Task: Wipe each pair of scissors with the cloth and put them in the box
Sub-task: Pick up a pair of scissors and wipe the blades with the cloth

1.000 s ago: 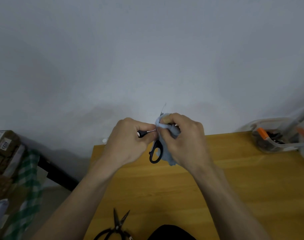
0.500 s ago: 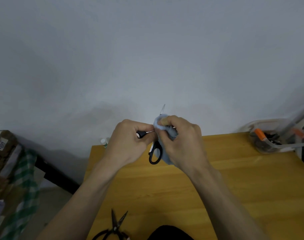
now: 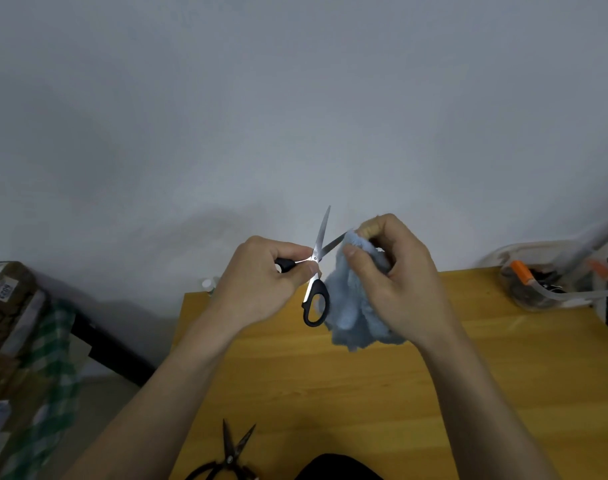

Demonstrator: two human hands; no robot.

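Head-camera footage is centred on a pair of black-handled scissors (image 3: 315, 271) held above the far edge of the wooden table (image 3: 364, 393), blades spread apart. One handle is gripped inside the curled fingers of the left hand (image 3: 261, 282), while the other handle loop hangs free toward 6 o'clock. A pale blue cloth (image 3: 354, 306) is bunched in the right hand (image 3: 399, 271), and the blade pointing toward 2 o'clock is pinched through it between thumb and fingertips. Wiping of this pair is judged to be the step in hand; next, the upright blade must be wiped before the pair is carried to the clear plastic box (image 3: 552, 282) at 3 o'clock. Two pairs of scissors are counted outside it: the held pair and dark scissors (image 3: 231, 455) lying at 6 o'clock. One cloth and one box are seen.
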